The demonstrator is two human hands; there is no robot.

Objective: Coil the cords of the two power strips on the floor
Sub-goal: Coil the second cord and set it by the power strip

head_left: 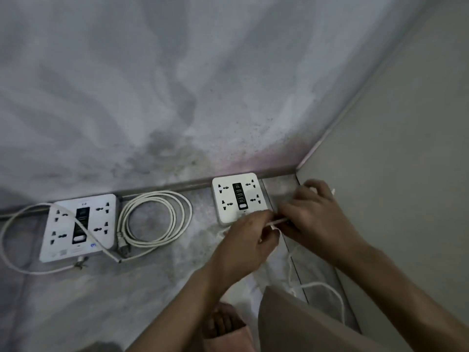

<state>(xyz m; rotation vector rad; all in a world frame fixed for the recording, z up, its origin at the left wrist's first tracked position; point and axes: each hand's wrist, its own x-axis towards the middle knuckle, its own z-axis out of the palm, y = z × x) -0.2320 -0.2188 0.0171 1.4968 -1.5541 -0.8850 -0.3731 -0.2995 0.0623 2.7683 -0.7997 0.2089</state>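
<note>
Grey mottled concrete floor [157,288] meets a stained wall [177,85] along its far edge, with a pale panel [406,174] closing the right side. Left power strip [78,227], white, lies flat against the far edge; its cord [154,219] sits in a round coil just beside it on the right, dark plug [123,246] at the coil's near-left, and one run crosses the strip's face. Right power strip [238,198] lies near the far right corner. Left hand [250,240] and right hand [313,219] meet just in front of it, fingers closed narrowly on its white cord [278,221] (bundle partly hidden). Loose cord trails toward the near edge. Pink slipper [225,331] at bottom.
</note>
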